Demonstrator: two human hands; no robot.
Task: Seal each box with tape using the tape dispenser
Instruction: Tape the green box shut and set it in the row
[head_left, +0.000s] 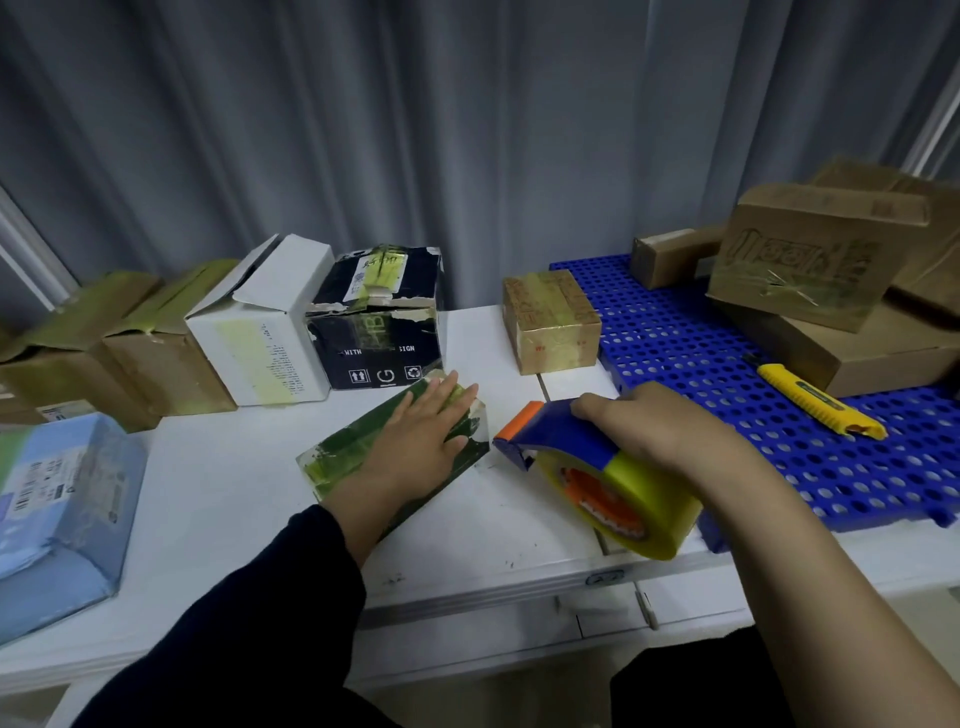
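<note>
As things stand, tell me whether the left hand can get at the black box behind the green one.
Probably yes. The left hand lies flat on the green box, and the black box stands just beyond it, with nothing in between to block the way.

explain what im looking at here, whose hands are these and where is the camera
There is no machine here. A person wears one camera on the head, and it looks down at their own two bare hands. The left hand lies flat on a small green box covered in tape, which sits on the white table. The right hand grips a blue tape dispenser loaded with a yellow roll, just right of that box. Behind stand a black box, a white box with a raised flap, and a small brown box. A yellow utility knife lies on the blue perforated mat.
</note>
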